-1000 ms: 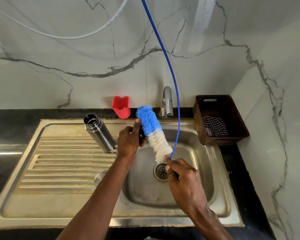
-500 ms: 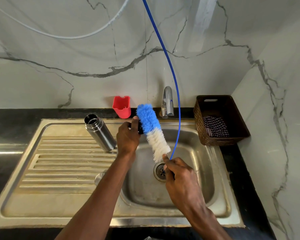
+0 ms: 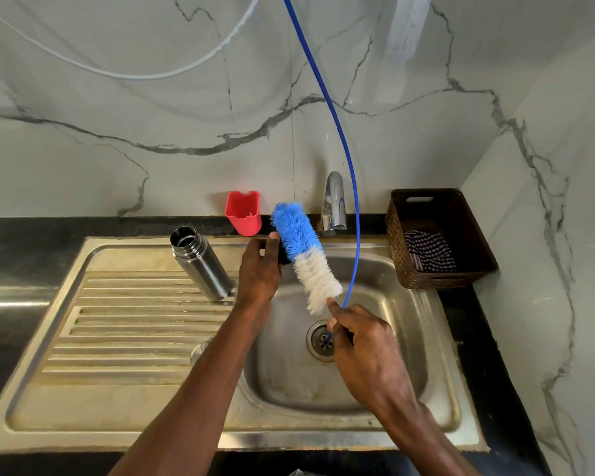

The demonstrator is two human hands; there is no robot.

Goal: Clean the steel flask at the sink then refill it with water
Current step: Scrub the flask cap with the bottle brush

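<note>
The steel flask (image 3: 201, 266) stands open, without a lid, on the drainboard left of the basin. A bottle brush (image 3: 304, 259) with blue and white bristles is held slanted over the sink (image 3: 409, 338). My right hand (image 3: 364, 352) grips the brush just below its white end, above the drain (image 3: 320, 340). My left hand (image 3: 260, 269) holds a small black object (image 3: 283, 254) against the blue bristles; most of that object is hidden. The tap (image 3: 334, 204) stands behind the basin, and no water is seen running.
A thin blue tube (image 3: 347, 159) hangs from above and ends at my right hand. A red cup (image 3: 243, 213) sits at the wall. A brown wicker basket (image 3: 474, 242) holding a striped cloth (image 3: 426, 250) stands right of the sink.
Both hands and the brush have shifted slightly up and away from me. The flask has stayed put.
</note>
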